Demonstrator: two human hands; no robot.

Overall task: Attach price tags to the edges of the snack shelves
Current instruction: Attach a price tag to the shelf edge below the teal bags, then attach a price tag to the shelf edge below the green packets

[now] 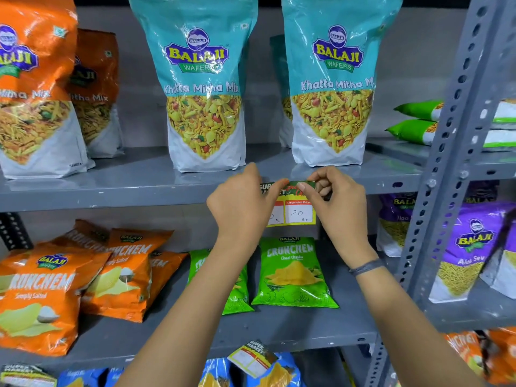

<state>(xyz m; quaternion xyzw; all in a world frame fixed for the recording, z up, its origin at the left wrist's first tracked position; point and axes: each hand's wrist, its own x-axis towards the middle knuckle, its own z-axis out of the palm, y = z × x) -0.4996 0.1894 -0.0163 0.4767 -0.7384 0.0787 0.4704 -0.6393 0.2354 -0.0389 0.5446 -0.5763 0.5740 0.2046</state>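
Both hands pinch one yellow-and-red paper price tag point(296, 212) by its dark green top strip, held flat against the front edge of the grey metal shelf point(111, 195). Its long axis runs along that edge. The left hand point(243, 202) grips the tag's left end, the right hand point(339, 202) its right, equally near; pressing inward seems due.

We're in a shop here, a snack aisle by the look of it: grey slotted-steel shelving point(446, 152) runs across the frame, stocked in rows with teal Khatta Mitha Mix bags point(205, 88), orange Crunchem packets point(42, 297), green Crunchem packets point(293, 272) and purple Aloo Sev bags point(469, 247). A supermarket price tag point(296, 210) marked "Discounted Price 20 Rs" sits on the shelf edge point(111, 196).
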